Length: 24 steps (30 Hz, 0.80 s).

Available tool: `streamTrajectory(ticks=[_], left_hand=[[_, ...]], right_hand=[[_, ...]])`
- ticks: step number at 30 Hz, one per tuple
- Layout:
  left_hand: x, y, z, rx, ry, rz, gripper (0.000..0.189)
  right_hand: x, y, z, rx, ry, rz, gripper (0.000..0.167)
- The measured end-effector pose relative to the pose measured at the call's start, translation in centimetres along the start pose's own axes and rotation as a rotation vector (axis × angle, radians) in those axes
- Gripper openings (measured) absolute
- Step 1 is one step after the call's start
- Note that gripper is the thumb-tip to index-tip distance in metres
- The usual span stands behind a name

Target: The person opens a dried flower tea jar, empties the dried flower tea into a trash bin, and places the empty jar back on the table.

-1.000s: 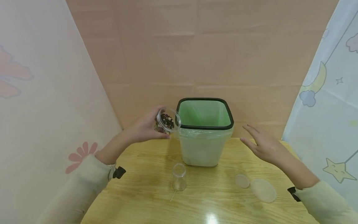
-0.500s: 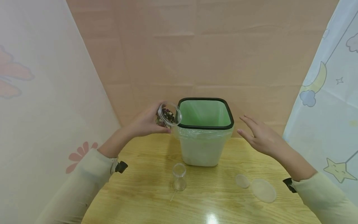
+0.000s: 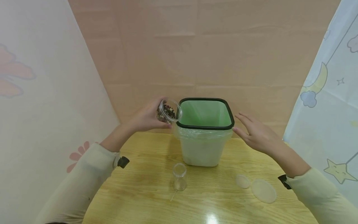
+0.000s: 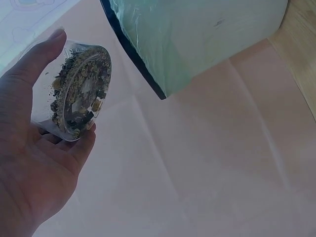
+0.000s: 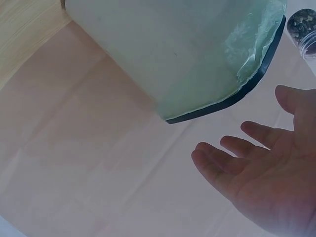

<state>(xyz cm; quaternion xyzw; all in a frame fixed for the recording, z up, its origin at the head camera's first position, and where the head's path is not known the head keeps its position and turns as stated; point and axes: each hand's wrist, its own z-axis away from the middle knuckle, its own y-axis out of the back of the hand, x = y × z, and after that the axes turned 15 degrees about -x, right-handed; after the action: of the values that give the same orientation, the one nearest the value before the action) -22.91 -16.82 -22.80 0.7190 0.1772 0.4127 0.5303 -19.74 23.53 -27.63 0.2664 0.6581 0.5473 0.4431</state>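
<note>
My left hand [image 3: 149, 116] grips a clear jar [image 3: 170, 111] with dark dried tea or herb bits in it. The jar is uncapped and tilted, its mouth turned towards the trash bin [image 3: 205, 149] at the bin's left rim. In the left wrist view the dried bits [image 4: 81, 89] lie against the jar's base, between thumb and fingers. My right hand [image 3: 258, 135] hangs beside the bin's right rim with fingers extended, holding nothing. A green bag lines the bin, folded over under its black rim [image 3: 207, 127].
A smaller clear jar [image 3: 179, 177] stands on the wooden table [image 3: 139, 186] in front of the bin, with a thin light stick [image 3: 173, 196] by it. Two round translucent lids [image 3: 242, 181] lie at the right. Cloth walls enclose the back and sides.
My left hand has lifted the jar slightly and moved it a little right, up to the bin's rim. My right hand has moved left and up, closer to the bin.
</note>
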Motion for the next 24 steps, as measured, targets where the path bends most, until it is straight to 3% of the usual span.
streamTrajectory(ticks=[24], left_hand=[[0.9,0.5,-2.4,-0.047,0.016,-0.058,0.108]], right_hand=[[-1.8,-1.6,-2.6,-0.029,0.061,0.041,0.063]])
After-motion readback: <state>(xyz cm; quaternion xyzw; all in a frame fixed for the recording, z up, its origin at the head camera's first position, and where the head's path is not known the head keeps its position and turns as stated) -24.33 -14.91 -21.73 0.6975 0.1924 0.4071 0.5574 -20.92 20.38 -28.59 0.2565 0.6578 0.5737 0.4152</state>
